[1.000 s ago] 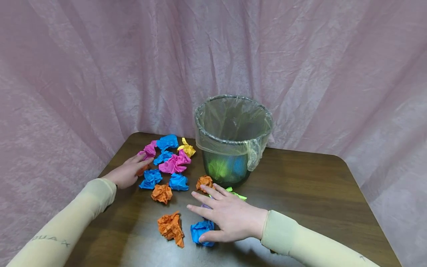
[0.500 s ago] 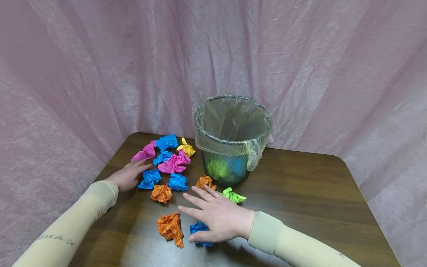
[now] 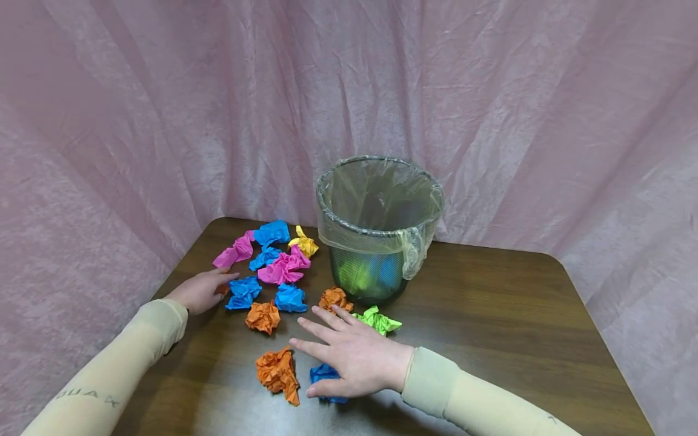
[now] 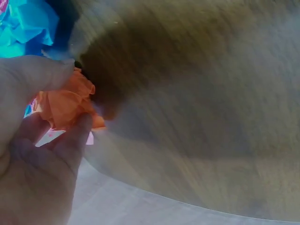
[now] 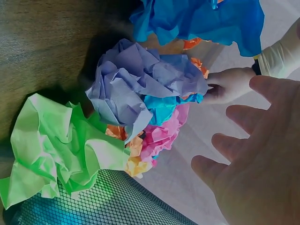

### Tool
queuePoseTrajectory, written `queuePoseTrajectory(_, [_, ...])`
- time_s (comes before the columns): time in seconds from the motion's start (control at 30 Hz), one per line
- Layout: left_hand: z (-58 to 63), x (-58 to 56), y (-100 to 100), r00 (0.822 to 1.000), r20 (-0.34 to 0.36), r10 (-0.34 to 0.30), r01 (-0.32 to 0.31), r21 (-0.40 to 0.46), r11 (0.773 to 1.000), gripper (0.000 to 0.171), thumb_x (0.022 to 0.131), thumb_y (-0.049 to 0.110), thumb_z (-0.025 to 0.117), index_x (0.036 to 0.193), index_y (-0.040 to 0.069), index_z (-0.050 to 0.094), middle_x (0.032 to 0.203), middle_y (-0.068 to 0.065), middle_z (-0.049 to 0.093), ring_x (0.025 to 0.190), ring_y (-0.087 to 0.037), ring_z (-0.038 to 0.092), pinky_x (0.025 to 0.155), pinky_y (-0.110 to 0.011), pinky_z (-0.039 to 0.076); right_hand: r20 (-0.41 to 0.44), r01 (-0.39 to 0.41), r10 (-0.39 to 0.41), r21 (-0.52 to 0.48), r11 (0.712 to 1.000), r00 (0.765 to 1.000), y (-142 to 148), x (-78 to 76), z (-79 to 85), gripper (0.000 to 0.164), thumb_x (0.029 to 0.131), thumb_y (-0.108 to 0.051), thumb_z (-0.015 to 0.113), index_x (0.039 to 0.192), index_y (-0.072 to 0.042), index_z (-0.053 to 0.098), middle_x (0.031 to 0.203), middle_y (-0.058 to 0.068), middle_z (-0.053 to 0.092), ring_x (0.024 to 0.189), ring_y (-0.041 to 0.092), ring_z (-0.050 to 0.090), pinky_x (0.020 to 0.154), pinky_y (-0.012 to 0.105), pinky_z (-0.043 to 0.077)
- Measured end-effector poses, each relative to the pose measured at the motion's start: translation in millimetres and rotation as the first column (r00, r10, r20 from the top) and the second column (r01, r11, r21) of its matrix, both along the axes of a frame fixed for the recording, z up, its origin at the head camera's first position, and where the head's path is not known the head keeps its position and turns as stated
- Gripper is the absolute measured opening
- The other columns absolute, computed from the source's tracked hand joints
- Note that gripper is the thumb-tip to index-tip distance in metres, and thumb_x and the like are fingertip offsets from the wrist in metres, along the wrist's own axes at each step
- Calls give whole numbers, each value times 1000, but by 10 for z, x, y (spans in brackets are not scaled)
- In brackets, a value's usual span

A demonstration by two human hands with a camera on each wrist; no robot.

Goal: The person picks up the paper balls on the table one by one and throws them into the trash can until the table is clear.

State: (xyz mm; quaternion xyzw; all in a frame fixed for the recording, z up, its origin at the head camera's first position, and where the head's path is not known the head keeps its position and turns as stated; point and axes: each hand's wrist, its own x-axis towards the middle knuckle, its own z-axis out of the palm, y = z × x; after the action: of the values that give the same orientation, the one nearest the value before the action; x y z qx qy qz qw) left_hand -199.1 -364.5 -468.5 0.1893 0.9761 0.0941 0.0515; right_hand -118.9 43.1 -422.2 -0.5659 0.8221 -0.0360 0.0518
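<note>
At the table's left side, my left hand point(image 3: 199, 292) has thumb and fingers around a crumpled orange paper ball point(image 4: 68, 103), mostly hidden in the head view. Just beside it lies a blue paper ball point(image 3: 243, 293). My right hand point(image 3: 362, 357) is spread, fingers apart, above the front middle of the table and holds nothing. Under its thumb side a blue paper ball point(image 3: 323, 374) shows in part. The right wrist view shows a purple paper ball point(image 5: 136, 82) near the right fingers, hidden by the hand in the head view. A green paper ball point(image 3: 380, 321) lies just beyond.
A mesh wastebasket point(image 3: 362, 248) with a clear liner stands at the back, with green and blue showing through its side. Pink point(image 3: 285, 266), blue, yellow point(image 3: 304, 243) and orange point(image 3: 263, 318) paper balls lie left of it. A pink curtain point(image 3: 349, 91) hangs behind the table.
My right hand has shifted left, covering the purple ball and baring more of the green one. My left hand has drawn back slightly, uncovering the far-left pink paper.
</note>
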Motion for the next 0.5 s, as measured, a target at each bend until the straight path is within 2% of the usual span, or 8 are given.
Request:
queuePoseTrajectory(0.27, [-109,80,-107,999,-31,33,-33,-11,999,47,89,6,77,134,-1,65,137,-35,55,122,-53,56,100,-63,46,19,2,-2,-1,1000,1000,-13,-4,-18,77,99,-76,23,164,-35,15,171,-4,0,156,24,-7,124,51,5])
queuePoseTrajectory(0.5, [-118,109,-76,998,-53,32,-32,-9,999,41,88,4,77,128,-4,68,144,-37,48,122,-54,56,98,-63,47,40,19,-19,2,1000,999,11,6,-31,77,99,-77,24,164,-38,14,171,-5,3,157,25,-4,123,52,8])
